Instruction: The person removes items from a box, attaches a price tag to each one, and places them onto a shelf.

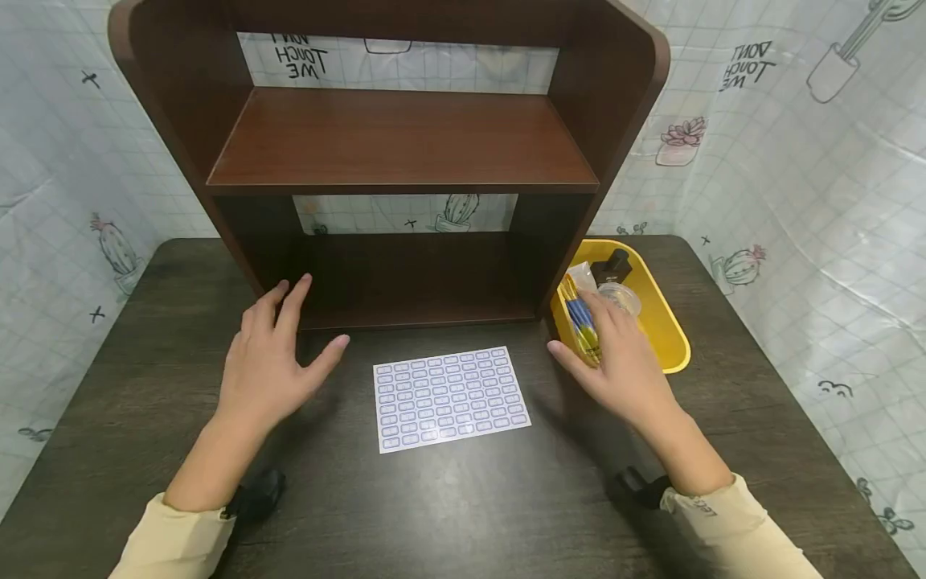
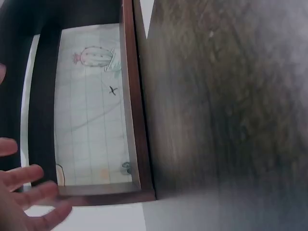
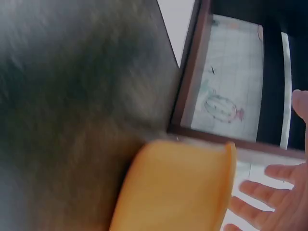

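Observation:
In the head view my left hand [image 1: 264, 366] is held in front of the lower left corner of a dark brown wooden shelf [image 1: 401, 141], fingers spread and holding nothing. My right hand [image 1: 628, 370] hovers over the near left part of a yellow plastic basket [image 1: 661, 318], its fingers relaxed and free of any object. Inside the basket lie yellow-and-blue wrapped items [image 1: 581, 318], a round clear container [image 1: 620, 297] and a black object [image 1: 613, 265]; the hand partly covers them. Between the hands a white sheet of blue-bordered labels [image 1: 452, 398] lies flat on the table.
The shelf stands at the back of the dark wood-grain table [image 1: 391, 515], with two visible boards. A white patterned curtain [image 1: 817, 201] surrounds the table. The basket sits against the shelf's right side. Both forearms have black wrist-mounted devices.

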A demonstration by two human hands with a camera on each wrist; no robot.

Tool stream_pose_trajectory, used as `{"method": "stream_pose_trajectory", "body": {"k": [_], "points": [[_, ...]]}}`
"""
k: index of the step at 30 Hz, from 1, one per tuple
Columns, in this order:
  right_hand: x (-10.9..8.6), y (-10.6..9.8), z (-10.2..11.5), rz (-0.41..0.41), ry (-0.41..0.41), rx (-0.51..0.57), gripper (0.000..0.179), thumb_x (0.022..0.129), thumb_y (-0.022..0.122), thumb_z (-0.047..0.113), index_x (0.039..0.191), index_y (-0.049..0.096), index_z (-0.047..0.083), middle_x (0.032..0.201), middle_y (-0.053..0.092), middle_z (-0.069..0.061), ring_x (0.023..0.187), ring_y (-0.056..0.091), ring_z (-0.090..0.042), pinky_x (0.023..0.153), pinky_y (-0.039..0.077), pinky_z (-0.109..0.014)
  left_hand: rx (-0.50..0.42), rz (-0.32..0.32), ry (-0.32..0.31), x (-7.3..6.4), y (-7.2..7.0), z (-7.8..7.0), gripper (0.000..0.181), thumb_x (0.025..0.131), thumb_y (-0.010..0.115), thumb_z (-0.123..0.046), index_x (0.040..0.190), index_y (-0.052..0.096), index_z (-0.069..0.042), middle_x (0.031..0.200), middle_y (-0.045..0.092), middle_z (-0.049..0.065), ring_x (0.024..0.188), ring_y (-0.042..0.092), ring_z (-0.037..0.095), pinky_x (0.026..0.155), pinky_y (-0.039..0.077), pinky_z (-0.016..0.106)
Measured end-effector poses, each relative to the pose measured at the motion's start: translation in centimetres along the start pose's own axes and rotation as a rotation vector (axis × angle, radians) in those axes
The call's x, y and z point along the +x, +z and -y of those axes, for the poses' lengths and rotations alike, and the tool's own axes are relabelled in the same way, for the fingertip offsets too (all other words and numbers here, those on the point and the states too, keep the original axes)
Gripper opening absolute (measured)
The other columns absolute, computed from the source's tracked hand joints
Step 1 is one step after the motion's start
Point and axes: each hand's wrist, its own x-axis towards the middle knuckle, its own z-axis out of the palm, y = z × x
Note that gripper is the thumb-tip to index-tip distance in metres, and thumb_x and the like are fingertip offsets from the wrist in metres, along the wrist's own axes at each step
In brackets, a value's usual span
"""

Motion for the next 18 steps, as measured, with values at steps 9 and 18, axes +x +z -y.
{"method": "stream_pose_trajectory", "body": {"k": [9,18], "points": [[1.9,-2.2,-3.0,0.157,0.169,0.167,0.066,0.104,0.064,0.035,0.147,0.041,-0.01,0.143,0.053,-0.035,0.129,0.055,-0.054,0.108,0.045,-0.067,-0.245,-0.275,-0.023,0.9,-0.3,1.8,0.062,0.098,0.069,-0.032,0.148,0.05,0.0,0.131,0.056,0.026,0.113,0.06,0.038,0.079,0.05,0.042],[3.1,-2.6,-5.4,0.368,0.342,0.093,0.066,0.104,0.062,0.039,0.136,0.044,-0.017,0.129,0.061,-0.043,0.117,0.063,-0.054,0.085,0.058,-0.051,-0.356,-0.348,-0.142,2.2,-0.8,3.2,0.044,0.1,0.064,-0.016,0.133,0.048,0.007,0.123,0.054,0.025,0.102,0.061,0.028,0.076,0.039,-0.002]]}}
